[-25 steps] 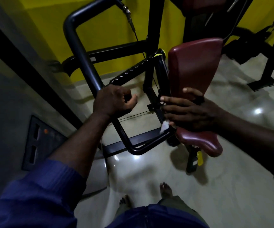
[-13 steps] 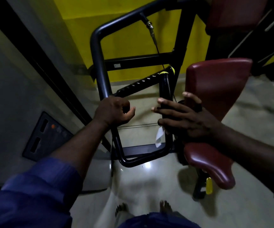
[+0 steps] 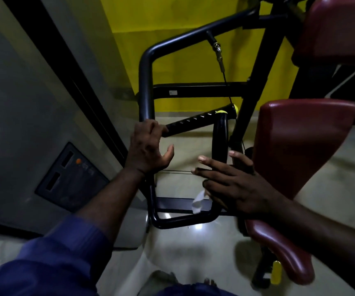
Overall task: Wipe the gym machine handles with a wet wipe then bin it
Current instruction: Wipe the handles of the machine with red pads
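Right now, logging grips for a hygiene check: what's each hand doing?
Left hand: fingers hooked over the black frame tube, thumb off.
Right hand: fingers straight, carrying the wet wipe.

Two hands [image 3: 149, 148] [image 3: 234, 184], one wipe [image 3: 198, 202], perhaps two pads [image 3: 300, 146]

— How does my feed read on your end?
— Dim. The yellow wall [image 3: 172, 39] is the only well-lit surface I get, and the black machine frame [image 3: 145, 82] goes nearly to silhouette against it.
— Glare?
— Small white hotspots on the glossy floor [image 3: 198, 226], with a soft shadow under the seat [image 3: 279, 240].
— Sharpness?
— I see motion smear on the right hand [image 3: 236, 189] and on the feet [image 3: 166, 276] at the bottom edge. Straight lines bow toward the corners.
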